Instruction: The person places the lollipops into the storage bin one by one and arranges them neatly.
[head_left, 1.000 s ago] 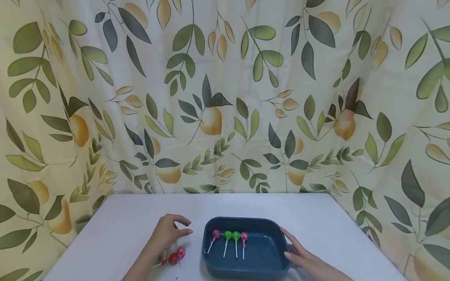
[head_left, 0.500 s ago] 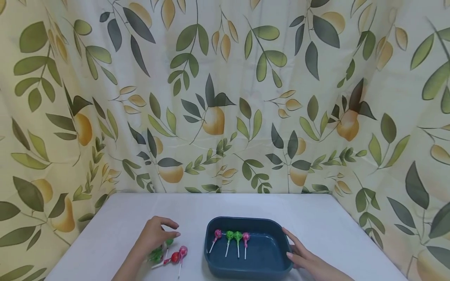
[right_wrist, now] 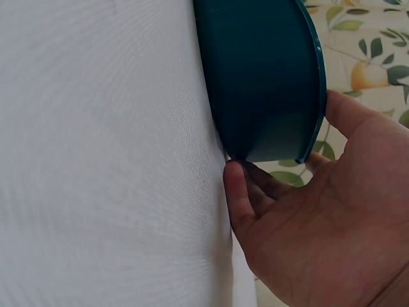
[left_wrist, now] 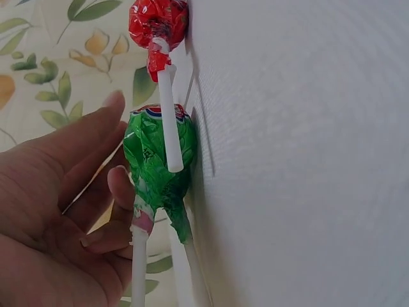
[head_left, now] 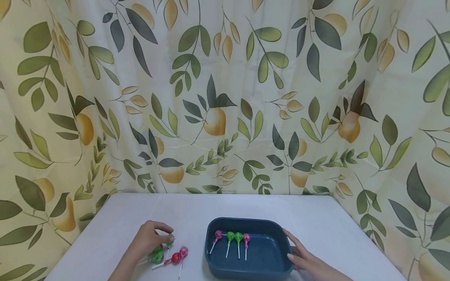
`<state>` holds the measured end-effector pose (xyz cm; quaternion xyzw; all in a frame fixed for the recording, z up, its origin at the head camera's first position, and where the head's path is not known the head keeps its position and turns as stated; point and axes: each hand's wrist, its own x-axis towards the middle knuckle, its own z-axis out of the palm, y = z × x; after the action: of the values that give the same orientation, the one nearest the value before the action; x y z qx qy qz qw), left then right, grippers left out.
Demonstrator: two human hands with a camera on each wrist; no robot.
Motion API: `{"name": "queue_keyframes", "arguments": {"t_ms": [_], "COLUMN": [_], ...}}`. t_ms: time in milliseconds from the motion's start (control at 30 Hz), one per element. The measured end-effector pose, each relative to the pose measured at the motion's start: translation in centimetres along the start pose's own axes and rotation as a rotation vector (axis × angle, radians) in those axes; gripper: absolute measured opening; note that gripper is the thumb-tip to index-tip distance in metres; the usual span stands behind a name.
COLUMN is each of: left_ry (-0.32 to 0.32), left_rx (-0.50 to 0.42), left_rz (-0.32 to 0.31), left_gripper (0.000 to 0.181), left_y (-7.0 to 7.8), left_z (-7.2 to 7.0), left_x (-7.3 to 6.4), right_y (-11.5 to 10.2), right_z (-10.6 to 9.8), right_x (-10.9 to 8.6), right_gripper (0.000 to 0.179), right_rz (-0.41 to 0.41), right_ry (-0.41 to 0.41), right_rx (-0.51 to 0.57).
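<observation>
My left hand (head_left: 149,239) hovers over loose lollipops on the table's left. Its thumb and index tips stand about a green lollipop (head_left: 170,239), with a gap between them; a firm hold is not visible. Close by lie more green lollipops (left_wrist: 160,150), a red lollipop (left_wrist: 158,25) and a pink lollipop (head_left: 183,251). My right hand (head_left: 303,257) rests against the right end of a dark blue rectangular box (head_left: 261,269). One finger touches its rim and the thumb its lower side in the right wrist view. Inside lie pink lollipops (head_left: 218,234) and green lollipops (head_left: 230,235) in a row.
A white-covered table (head_left: 190,208) carries everything. Behind it and along both sides hangs a curtain (head_left: 225,97) printed with leaves and fruit. The box's right half shows its bare floor (head_left: 267,249).
My left hand has moved left and lower, from beside the box to the green lollipop, uncovering more green lollipops. The right hand and the box keep their places; the head view shifts slightly.
</observation>
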<state>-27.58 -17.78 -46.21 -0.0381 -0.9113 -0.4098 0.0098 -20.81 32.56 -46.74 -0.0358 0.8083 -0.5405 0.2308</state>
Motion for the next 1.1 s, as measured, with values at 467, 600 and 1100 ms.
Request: {"name": "queue_keyframes", "arguments": {"t_ms": [467, 600, 1100], "left_ry": [-0.029, -0.02, -0.039], "left_rx": [-0.023, -0.027, -0.024], "left_rz": [-0.087, -0.081, -0.078], "left_gripper": [0.017, 0.016, 0.022], "left_y": [-0.7, -0.6, -1.1], "left_z": [0.4, 0.3, 0.6], "left_x": [0.3, 0.2, 0.4], "right_y": [0.7, 0.7, 0.6], "right_z": [-0.4, -0.3, -0.1], "right_x": [0.2, 0.3, 0.1], "right_gripper": [0.077, 0.078, 0.077], "right_rz": [-0.059, -0.065, -0.02], "right_ry": [-0.037, -0.037, -0.013], "right_rx": [-0.016, -0.015, 0.007]}}
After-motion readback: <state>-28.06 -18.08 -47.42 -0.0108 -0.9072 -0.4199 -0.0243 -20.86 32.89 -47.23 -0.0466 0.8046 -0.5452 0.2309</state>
